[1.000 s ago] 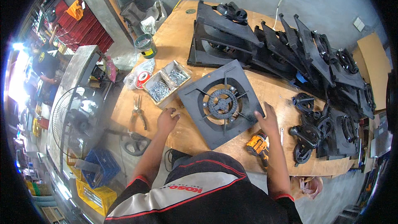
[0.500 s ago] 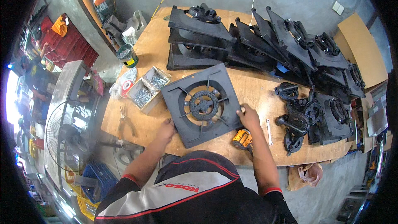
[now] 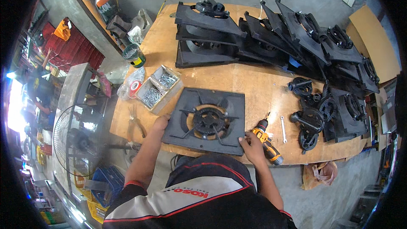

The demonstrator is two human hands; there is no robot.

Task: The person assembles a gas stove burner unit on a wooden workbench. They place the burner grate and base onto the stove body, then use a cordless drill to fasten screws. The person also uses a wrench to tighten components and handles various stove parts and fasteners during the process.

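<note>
A square black cast-iron gas stove [image 3: 234,105], with a round burner and pan supports in the middle, is held between my hands at the table's near edge. My left hand [image 3: 160,124] grips its left edge, the fingers partly hidden by the frame. On the near right corner my right hand [image 3: 253,147] is closed, thumb on top. Close beside that hand lies a yellow and black cordless drill [image 3: 266,143]. To the left are pliers [image 3: 135,124] with orange handles, and a box of screws [image 3: 152,96] in two compartments stands just beyond.
Stacked black stove frames [image 3: 207,53] line the far side of the wooden table [image 3: 207,75]. Loose burners [image 3: 311,121] lie at the right, near a wrench [image 3: 283,129]. A dark green tub [image 3: 134,56] stands far left. A fan [image 3: 78,139] is left of the table.
The stove has turned to lie nearly square to me, its near edge lower in view. My right hand has shifted to its near corner. More of the drill now shows.
</note>
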